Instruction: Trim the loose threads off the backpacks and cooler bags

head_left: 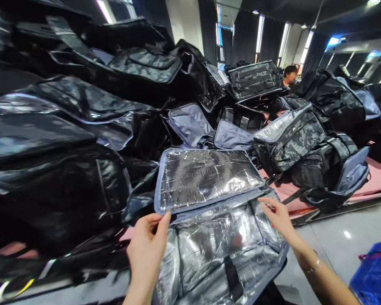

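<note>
In front of me an insulated bag (206, 245) lies open, showing its shiny silver foil lining. Its lid (209, 178), foil-faced with a grey-blue bound edge, is folded back away from me. My left hand (149, 241) pinches the bag's rim near the left end of the lid hinge, thumb against fingers. On the right side, my right hand (274, 214) grips the rim close to the other end of the hinge, its fingers bent together. A black strap (233, 277) runs across the lining near me.
Piles of black and camouflage bags (292, 135) cover the pink-topped table (377, 178) ahead and to the right. A large dark bag (51, 190) stands close on my left. A blue crate (374, 271) sits on the floor at lower right. Another person (290, 76) is behind the piles.
</note>
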Motion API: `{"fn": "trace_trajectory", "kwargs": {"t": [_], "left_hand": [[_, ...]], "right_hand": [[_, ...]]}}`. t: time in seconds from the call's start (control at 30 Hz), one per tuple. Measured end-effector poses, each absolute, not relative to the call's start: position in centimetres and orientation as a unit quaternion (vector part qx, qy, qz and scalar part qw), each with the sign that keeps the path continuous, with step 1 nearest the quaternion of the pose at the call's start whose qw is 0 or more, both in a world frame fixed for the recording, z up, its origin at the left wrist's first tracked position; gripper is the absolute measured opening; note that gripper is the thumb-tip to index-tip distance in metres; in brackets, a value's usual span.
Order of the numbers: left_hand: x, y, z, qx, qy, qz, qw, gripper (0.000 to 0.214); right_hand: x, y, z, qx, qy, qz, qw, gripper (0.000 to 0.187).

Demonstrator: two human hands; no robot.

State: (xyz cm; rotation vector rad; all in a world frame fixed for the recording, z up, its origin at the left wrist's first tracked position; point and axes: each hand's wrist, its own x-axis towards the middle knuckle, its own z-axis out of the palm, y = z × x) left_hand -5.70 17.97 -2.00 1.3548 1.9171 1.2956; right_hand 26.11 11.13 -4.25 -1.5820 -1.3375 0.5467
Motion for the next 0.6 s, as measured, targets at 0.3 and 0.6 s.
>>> {"fn": "trace_trajectory", "kwargs": {"t": [0.3, 0.6], "left_hand": [[-5.7, 17.8, -2.2, 0.654, 0.658, 0.373, -0.009, 0.026], [-2.7, 19.7, -1.2, 0.785, 0.460, 0.309, -0.276, 0.013]], "right_hand": [[20.2, 17.2, -3.9, -0.659, -0.589, 0.234, 0.406, 0.019], [18.7, 17.6, -6.3, -0.656, -0.561, 0.276, 0.422, 0.022]]}}
